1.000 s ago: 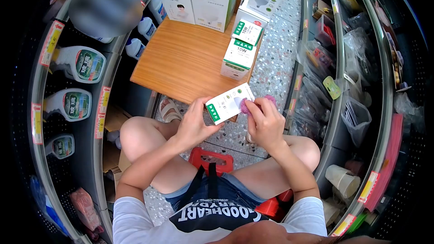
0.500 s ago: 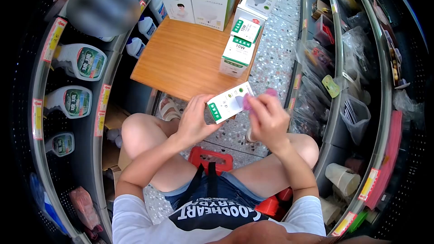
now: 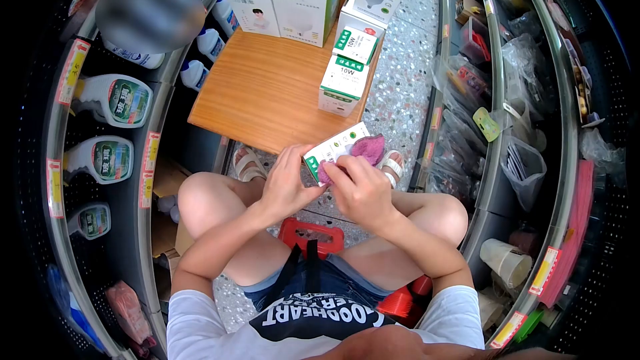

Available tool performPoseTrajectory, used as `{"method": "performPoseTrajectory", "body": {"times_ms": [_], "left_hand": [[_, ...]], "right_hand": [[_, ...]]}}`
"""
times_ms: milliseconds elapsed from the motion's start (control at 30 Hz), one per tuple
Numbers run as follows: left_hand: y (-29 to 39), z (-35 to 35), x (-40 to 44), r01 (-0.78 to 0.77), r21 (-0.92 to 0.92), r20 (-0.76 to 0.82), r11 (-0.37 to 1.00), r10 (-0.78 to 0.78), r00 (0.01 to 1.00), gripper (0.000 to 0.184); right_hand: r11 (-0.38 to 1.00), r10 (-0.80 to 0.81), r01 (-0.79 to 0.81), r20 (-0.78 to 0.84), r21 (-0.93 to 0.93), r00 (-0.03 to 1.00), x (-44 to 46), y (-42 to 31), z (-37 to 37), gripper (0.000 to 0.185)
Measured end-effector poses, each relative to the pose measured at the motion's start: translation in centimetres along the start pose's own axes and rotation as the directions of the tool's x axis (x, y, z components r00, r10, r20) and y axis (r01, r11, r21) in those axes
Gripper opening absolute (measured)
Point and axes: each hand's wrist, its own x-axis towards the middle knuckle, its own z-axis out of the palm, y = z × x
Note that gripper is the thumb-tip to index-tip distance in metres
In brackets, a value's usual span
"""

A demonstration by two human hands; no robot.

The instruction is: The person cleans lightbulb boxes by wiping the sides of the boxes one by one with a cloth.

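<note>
My left hand (image 3: 288,183) grips the lower left end of a white and green light bulb box (image 3: 340,141), held tilted over my lap near the table's front edge. In my right hand (image 3: 361,190) is a purple cloth (image 3: 369,149), bunched under the fingers and pressed against the face of the box. The cloth and fingers hide much of the box's printed side. Beyond the box, a smaller 10W bulb box (image 3: 343,85) stands at the right side of the wooden table (image 3: 267,93).
Larger bulb boxes (image 3: 303,3) stand at the table's back. Spray bottles (image 3: 120,101) line the left shelf. Bagged goods (image 3: 467,133) and a clear plastic container (image 3: 523,170) fill the right shelves. A red plastic stool (image 3: 311,235) is beneath me.
My right hand has moved the purple cloth down and left across the box, from its right end toward my left hand. My left hand keeps its hold.
</note>
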Motion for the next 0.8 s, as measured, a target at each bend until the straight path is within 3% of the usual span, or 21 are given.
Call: {"method": "performPoseTrajectory", "body": {"times_ms": [567, 667, 800], "left_hand": [[-0.3, 0.2, 0.2, -0.059, 0.07, 0.013, 0.996, 0.059, 0.998, 0.075], [-0.6, 0.3, -0.1, -0.047, 0.079, -0.005, 0.996, 0.048, 0.999, 0.074], [-0.6, 0.1, 0.0, -0.066, 0.056, -0.015, 0.996, 0.067, 0.998, 0.072]], "right_hand": [[0.95, 0.227, -0.244, -0.106, -0.195, 0.968, -0.3, 4.4, -2.6, 0.029], [0.884, 0.336, -0.351, -0.103, -0.308, 0.936, -0.5, 6.0, -2.8, 0.028], [0.907, 0.308, -0.346, -0.184, -0.242, 0.934, -0.1, 5.9, -3.6, 0.03]]}}
